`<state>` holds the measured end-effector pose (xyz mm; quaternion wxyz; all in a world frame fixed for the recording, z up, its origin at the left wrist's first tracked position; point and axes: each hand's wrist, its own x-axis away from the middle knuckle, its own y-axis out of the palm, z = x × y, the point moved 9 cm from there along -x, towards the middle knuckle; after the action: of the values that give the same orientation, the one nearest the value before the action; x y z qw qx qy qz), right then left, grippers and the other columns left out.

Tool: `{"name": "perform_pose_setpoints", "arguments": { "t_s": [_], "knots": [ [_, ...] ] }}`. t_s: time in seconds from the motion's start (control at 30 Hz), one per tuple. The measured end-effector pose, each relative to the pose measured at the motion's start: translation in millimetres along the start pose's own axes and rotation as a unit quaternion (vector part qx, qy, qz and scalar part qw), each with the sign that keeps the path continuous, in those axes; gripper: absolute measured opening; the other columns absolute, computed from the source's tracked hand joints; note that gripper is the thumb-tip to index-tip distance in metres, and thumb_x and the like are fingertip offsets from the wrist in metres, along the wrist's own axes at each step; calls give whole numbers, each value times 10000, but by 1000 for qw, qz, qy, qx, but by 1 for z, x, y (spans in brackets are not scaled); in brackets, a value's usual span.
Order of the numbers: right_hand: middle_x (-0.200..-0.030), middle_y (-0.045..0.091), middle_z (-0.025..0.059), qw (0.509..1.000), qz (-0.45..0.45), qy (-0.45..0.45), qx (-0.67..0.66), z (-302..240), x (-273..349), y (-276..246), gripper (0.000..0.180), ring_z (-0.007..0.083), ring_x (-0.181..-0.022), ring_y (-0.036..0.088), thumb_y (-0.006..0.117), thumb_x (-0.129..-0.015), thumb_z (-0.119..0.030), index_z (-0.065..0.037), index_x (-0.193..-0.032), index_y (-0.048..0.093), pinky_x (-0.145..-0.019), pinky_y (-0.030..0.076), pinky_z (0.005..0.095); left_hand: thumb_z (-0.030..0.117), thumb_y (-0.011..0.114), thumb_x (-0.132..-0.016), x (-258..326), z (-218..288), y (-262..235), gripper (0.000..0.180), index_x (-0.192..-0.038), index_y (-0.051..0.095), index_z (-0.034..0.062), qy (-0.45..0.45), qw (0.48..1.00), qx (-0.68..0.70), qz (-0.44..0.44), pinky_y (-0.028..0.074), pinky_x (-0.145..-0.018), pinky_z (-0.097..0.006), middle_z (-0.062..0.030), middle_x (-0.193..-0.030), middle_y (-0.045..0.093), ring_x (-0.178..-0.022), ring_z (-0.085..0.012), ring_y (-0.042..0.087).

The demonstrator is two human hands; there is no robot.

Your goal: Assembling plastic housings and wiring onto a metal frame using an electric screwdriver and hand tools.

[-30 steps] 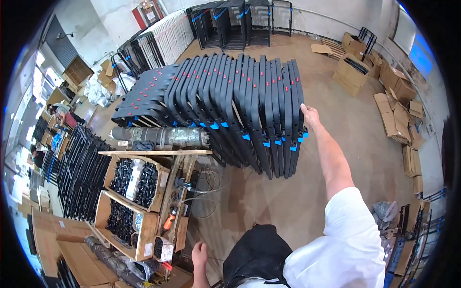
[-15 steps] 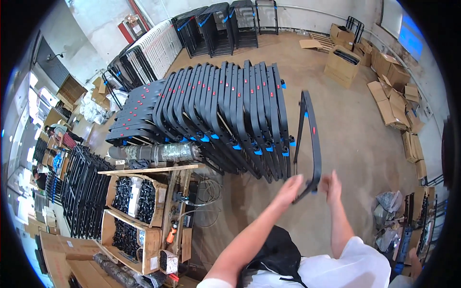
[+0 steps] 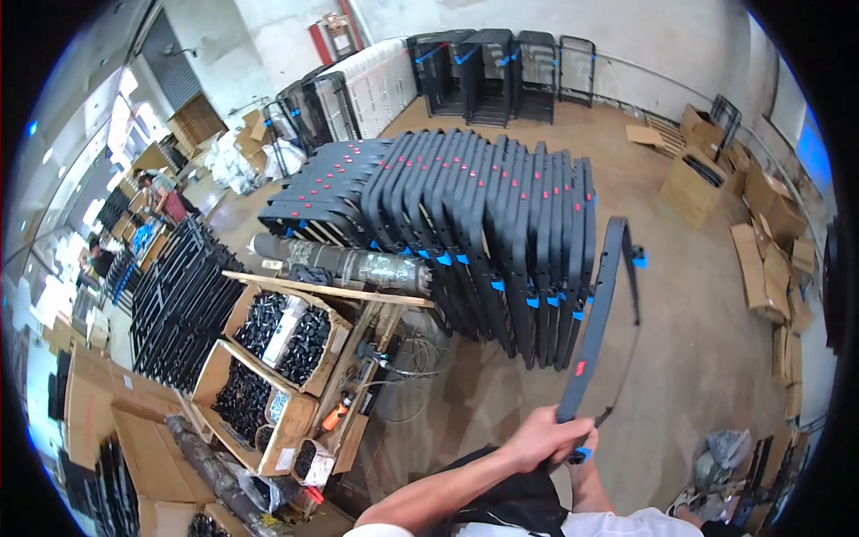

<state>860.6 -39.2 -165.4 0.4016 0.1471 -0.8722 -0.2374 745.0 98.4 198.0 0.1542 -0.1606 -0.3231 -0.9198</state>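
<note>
Presently one left hand (image 3: 553,437) is closed around the near end of one loose black frame (image 3: 592,345); one right hand (image 3: 586,479) is at the same end, partly hidden, and its grip cannot be determined. The loose frame shows one red piece (image 3: 580,368) and two blue pieces (image 3: 639,259), and is tilted upright at the right, near end of the frame row (image 3: 483,192), the landmark here; the row's members overlap too closely for a certain count. Left of and nearer than the row: two cartons (image 3: 333,360) of small black parts and one orange-handled tool (image 3: 336,415). Against the row's left near side: one wrapped roll (image 3: 344,267). Right of and beyond the row: one open carton (image 3: 691,191) holding dark items. Far left of the row: two other people (image 3: 165,193).
</note>
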Motion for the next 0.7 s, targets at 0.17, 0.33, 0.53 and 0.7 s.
{"name": "perform_pose_setpoints", "arguments": {
  "t_s": [0.17,0.33,0.53,0.7],
  "knots": [
    [-863,682,101,996,-79,-30,33,-56,84,148,359,251,-831,680,610,-984,-429,-70,-999,616,-798,581,401,225,786,-954,186,52,-163,221,-943,652,50,176,958,-34,222,350,-436,-253,20,-642,577,-458,-69,497],
    [-1071,737,66,947,-222,-231,27,-197,101,254,315,185,-936,702,585,-1060,-303,-46,-1215,679,-821,574,345,170,702,-1010,366,26,-290,134,-1029,670,42,407,785,47,464,342,-474,-243,31,-666,543,-509,-72,495],
    [-1007,647,39,852,-432,-172,241,-134,95,475,246,164,-912,662,600,-1071,-285,-50,-1139,631,-873,522,327,224,697,-1037,585,-125,-395,172,-907,655,118,409,505,155,744,320,-438,-244,86,-632,498,-505,-38,433],
    [-804,520,-21,782,-465,-165,380,100,208,615,122,131,-670,567,610,-1006,-169,-113,-900,586,-660,497,295,179,684,-1038,708,-268,-438,157,-913,670,85,330,406,185,832,317,-448,-240,86,-654,516,-510,-30,423]
  ]
}}
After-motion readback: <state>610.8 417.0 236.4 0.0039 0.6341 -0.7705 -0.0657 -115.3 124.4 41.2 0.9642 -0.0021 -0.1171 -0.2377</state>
